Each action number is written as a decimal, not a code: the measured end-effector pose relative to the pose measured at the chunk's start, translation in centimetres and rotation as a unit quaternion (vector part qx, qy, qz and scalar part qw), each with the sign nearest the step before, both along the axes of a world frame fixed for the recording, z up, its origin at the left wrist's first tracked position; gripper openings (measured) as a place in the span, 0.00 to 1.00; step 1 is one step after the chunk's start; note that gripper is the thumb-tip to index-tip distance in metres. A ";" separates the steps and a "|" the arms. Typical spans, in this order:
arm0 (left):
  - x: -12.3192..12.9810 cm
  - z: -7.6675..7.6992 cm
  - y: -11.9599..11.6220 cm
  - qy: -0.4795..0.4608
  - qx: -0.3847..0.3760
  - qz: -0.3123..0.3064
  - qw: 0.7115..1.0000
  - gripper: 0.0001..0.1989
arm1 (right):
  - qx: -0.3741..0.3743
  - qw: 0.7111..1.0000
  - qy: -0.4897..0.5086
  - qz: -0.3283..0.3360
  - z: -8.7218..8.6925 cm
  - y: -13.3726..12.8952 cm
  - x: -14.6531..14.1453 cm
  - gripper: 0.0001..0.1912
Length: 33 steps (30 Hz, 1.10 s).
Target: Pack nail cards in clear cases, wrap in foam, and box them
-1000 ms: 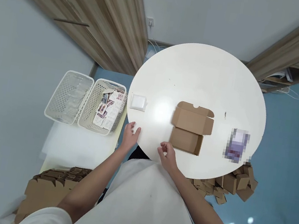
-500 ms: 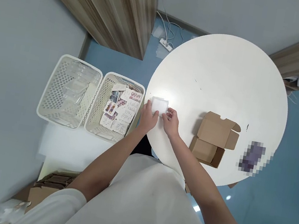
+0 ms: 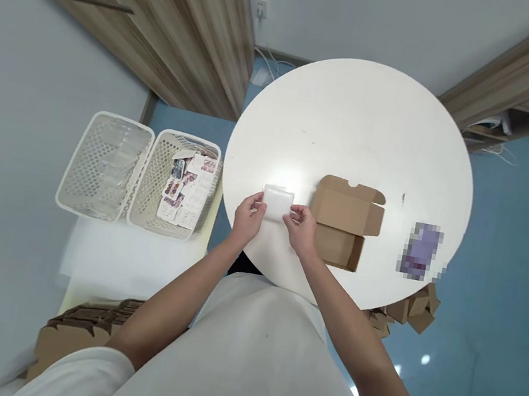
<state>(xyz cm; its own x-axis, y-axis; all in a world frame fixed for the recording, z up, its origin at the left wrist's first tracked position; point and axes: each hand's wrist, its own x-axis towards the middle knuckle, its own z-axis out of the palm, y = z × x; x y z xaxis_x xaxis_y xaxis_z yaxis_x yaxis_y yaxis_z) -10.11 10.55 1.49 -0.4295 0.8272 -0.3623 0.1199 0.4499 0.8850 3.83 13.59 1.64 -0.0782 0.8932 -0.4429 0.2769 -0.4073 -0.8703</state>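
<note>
A small white, slightly shiny flat packet (image 3: pixel 277 203) is held over the near left part of the round white table (image 3: pixel 359 119). My left hand (image 3: pixel 249 218) grips its left edge between thumb and fingers. At its right edge, my right hand (image 3: pixel 301 227) pinches the near corner in the same way. An open brown cardboard box (image 3: pixel 350 207) lies just right of my right hand, its lid folded back and its inside showing. What the packet contains cannot be made out.
Left of the table stand two white plastic baskets: one basket (image 3: pixel 138 200) with printed cards (image 3: pixel 189 192), another (image 3: pixel 69 182) with clear plastic packaging (image 3: pixel 118 163). Flattened cardboard (image 3: pixel 67 344) is stacked at lower left. A blurred purple item (image 3: pixel 421 250) lies at the table's right.
The view has turned, so the table and open box appear farther left. Both hands still hold the white packet, now nearer the box, and it looks more squarely facing me.
</note>
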 end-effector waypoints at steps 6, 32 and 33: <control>9.9 2.1 -1.3 -0.004 0.017 -0.112 0.994 0.21 | 0.039 0.998 -0.057 0.005 2.1 -2.0 11.0 0.14; 14.1 1.0 -1.1 0.171 -0.049 -0.123 0.976 0.24 | 0.181 0.955 -0.176 0.154 1.2 -0.2 19.9 0.23; 13.3 1.0 -0.4 0.159 -0.048 -0.082 0.983 0.25 | 0.164 0.967 -0.161 0.110 1.1 0.7 20.5 0.26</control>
<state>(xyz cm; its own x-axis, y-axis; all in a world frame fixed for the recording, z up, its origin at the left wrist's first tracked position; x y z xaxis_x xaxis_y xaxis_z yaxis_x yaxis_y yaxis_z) 3.21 10.13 2.52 -0.3969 0.8635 -0.3113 0.4607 0.4808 0.7460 24.35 14.34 2.70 -0.1880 0.9672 -0.1712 0.6028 -0.0240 -0.7975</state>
